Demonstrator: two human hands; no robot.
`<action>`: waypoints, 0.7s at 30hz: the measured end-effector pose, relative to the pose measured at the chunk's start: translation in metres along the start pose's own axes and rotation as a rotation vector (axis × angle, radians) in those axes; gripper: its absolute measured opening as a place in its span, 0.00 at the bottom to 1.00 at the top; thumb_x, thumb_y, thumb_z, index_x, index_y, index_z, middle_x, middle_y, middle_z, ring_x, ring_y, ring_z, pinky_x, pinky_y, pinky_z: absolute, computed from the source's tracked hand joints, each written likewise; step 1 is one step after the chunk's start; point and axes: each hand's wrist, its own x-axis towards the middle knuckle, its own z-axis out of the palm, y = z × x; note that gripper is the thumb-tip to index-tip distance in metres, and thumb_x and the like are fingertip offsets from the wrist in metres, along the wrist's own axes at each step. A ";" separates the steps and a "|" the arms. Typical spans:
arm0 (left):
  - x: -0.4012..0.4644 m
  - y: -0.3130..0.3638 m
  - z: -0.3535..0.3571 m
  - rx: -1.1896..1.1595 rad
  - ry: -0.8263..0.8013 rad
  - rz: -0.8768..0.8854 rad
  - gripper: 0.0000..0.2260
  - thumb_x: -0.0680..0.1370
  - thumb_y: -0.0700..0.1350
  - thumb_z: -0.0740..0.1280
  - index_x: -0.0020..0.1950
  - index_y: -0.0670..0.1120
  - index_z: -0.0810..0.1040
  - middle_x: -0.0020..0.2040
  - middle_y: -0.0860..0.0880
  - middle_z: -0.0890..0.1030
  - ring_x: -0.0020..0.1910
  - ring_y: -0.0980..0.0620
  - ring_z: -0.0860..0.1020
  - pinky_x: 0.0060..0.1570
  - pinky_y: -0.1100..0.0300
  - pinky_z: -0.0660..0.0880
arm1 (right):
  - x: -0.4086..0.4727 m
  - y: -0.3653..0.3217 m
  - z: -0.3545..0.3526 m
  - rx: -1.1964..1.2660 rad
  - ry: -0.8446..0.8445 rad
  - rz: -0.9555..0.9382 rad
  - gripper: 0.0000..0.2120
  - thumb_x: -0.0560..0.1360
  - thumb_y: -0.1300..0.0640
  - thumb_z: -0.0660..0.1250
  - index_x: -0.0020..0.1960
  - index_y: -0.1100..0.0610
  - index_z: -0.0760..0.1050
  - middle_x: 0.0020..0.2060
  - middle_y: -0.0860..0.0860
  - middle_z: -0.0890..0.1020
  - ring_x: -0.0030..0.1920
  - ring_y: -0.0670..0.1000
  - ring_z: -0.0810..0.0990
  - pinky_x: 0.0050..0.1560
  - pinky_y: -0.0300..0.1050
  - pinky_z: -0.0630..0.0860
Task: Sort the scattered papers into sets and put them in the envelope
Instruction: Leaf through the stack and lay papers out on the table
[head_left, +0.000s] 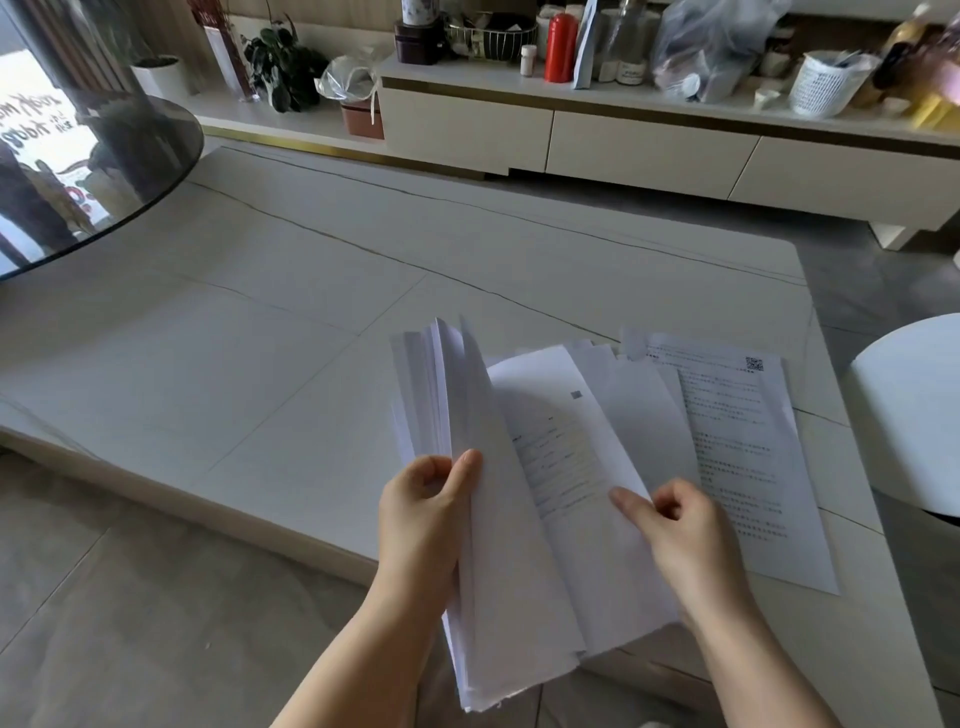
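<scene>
Over table (260, 364), hands leafing papers (519, 545)

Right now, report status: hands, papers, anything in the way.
Left hand grips the paper stack, fanned upright. Right hand pinches one sheet. Printed pages lie flat on the table. No envelope in sight.

Both forearms come in from about 6 o'clock, bare, angled up toward 12. Left hand (423, 519) has its thumb pointing to roughly 1 o'clock, pressed on the paper stack (498, 545), fingers curled behind it. Right hand (680, 540) sits at 3 o'clock of the left, index finger stretched toward 10 o'clock onto a sheet, other fingers curled in.
</scene>
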 end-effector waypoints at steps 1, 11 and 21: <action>-0.001 0.001 0.001 -0.006 -0.006 -0.009 0.14 0.75 0.47 0.71 0.39 0.36 0.78 0.30 0.48 0.76 0.30 0.54 0.71 0.30 0.64 0.69 | 0.001 -0.001 -0.001 0.007 0.043 -0.003 0.15 0.69 0.57 0.74 0.34 0.57 0.67 0.28 0.50 0.71 0.32 0.52 0.70 0.32 0.44 0.62; -0.007 0.003 0.009 -0.180 -0.084 -0.188 0.13 0.77 0.46 0.68 0.37 0.40 0.81 0.34 0.43 0.81 0.33 0.49 0.77 0.34 0.60 0.74 | -0.023 -0.030 0.006 0.210 -0.463 0.043 0.39 0.62 0.25 0.62 0.65 0.48 0.70 0.57 0.44 0.79 0.59 0.43 0.77 0.64 0.48 0.72; -0.004 -0.001 0.004 -0.090 -0.094 -0.175 0.08 0.76 0.42 0.70 0.39 0.41 0.82 0.32 0.47 0.81 0.31 0.52 0.77 0.31 0.63 0.75 | -0.013 -0.012 -0.005 -0.290 -0.208 -0.092 0.14 0.76 0.57 0.64 0.61 0.52 0.72 0.47 0.48 0.82 0.46 0.50 0.79 0.44 0.44 0.75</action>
